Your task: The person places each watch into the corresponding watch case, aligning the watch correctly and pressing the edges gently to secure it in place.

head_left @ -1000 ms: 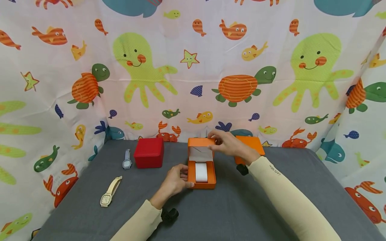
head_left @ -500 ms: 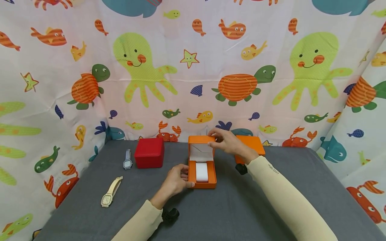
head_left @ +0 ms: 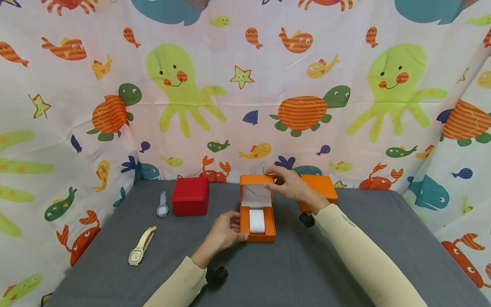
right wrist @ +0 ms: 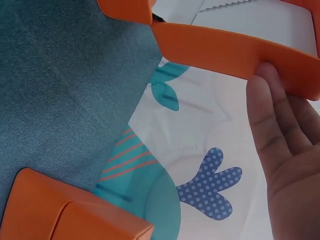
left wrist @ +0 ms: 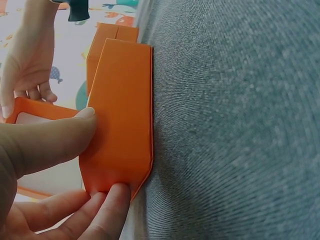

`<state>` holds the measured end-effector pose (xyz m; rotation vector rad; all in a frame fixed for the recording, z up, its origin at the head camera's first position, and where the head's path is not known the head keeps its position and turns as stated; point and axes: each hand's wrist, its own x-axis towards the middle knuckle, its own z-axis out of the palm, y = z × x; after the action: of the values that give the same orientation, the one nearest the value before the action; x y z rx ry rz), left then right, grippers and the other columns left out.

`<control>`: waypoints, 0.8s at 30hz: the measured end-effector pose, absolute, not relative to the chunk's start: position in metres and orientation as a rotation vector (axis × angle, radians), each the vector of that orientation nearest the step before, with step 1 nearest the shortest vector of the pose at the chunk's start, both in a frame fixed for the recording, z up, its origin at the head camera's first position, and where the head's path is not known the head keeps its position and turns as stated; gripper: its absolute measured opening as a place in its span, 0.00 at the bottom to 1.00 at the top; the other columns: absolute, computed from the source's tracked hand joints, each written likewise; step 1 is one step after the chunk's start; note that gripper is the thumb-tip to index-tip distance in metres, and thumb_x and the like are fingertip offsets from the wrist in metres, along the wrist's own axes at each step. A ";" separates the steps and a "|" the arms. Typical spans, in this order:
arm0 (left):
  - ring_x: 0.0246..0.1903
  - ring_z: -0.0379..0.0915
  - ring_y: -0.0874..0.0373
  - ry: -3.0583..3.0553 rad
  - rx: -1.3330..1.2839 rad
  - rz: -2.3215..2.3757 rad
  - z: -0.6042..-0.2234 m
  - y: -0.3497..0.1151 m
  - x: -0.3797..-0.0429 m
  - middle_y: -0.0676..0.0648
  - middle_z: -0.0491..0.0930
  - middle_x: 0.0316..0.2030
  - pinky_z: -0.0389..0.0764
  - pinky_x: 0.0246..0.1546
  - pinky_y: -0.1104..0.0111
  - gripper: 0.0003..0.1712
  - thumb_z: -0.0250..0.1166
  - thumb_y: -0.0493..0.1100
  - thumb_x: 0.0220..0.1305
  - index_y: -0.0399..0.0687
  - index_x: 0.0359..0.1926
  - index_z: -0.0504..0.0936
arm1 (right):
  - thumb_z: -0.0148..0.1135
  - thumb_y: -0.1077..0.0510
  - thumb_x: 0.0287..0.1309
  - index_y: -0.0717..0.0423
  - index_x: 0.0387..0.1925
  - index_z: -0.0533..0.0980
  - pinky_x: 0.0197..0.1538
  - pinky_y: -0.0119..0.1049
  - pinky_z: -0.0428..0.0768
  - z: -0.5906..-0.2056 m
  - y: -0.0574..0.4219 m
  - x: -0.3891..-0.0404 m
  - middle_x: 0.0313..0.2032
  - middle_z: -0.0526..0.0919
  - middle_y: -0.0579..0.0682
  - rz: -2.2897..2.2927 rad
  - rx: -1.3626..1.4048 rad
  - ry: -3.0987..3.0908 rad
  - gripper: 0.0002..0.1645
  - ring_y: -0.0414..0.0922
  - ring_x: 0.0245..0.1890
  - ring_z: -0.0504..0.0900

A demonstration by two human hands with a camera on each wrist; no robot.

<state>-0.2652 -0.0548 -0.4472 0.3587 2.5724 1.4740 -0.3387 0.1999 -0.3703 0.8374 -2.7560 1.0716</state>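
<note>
An orange watch box (head_left: 270, 224) stands with its lid (head_left: 251, 180) raised, showing a pale lining and a white cushion (head_left: 257, 221) in the base. My left hand (head_left: 222, 232) grips the base at its near left corner. In the left wrist view its thumb lies along the edge of the orange box (left wrist: 122, 100), with the fingertips against an adjoining side. My right hand (head_left: 289, 183) holds the lid's upper right corner. The right wrist view has that hand's fingers (right wrist: 262, 120) against the outside of the lid (right wrist: 215, 50); its thumb is hidden there.
A second orange box (head_left: 320, 185) sits closed behind the right wrist. To the left are a red box (head_left: 190, 196), a small silver watch (head_left: 162, 209) and a gold-toned watch (head_left: 136, 254). A patterned curtain (head_left: 238, 115) hangs behind the grey cloth-covered table (head_left: 284, 273).
The head view has shifted very slightly. Both hands keep their hold on the orange watch box, and its lid stays raised.
</note>
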 end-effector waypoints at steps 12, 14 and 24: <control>0.41 0.76 0.52 2.647 0.441 1.394 -0.436 -0.072 -0.256 0.41 0.77 0.46 0.79 0.44 0.59 0.33 0.76 0.39 0.48 0.35 0.55 0.75 | 0.62 0.40 0.59 0.45 0.68 0.56 0.41 0.41 0.81 -0.388 0.210 -0.315 0.54 0.76 0.53 1.118 0.609 -2.747 0.41 0.43 0.36 0.80; 0.41 0.75 0.52 2.675 0.453 1.376 -0.434 -0.081 -0.254 0.41 0.77 0.47 0.79 0.44 0.59 0.32 0.76 0.39 0.48 0.36 0.55 0.75 | 0.64 0.42 0.58 0.48 0.66 0.57 0.39 0.40 0.81 -0.393 0.211 -0.309 0.52 0.77 0.54 1.132 0.585 -2.735 0.40 0.43 0.34 0.80; 0.39 0.77 0.57 2.775 0.357 1.289 -0.430 -0.128 -0.250 0.44 0.78 0.46 0.80 0.44 0.60 0.32 0.77 0.38 0.46 0.42 0.54 0.77 | 0.66 0.40 0.55 0.54 0.48 0.71 0.40 0.38 0.80 -0.418 0.206 -0.286 0.42 0.79 0.53 1.105 0.644 -2.733 0.28 0.43 0.34 0.78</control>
<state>-0.2496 -0.1276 -0.4296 0.3566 2.7746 1.2888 -0.2863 0.2059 -0.4184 0.6440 -2.7332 1.1049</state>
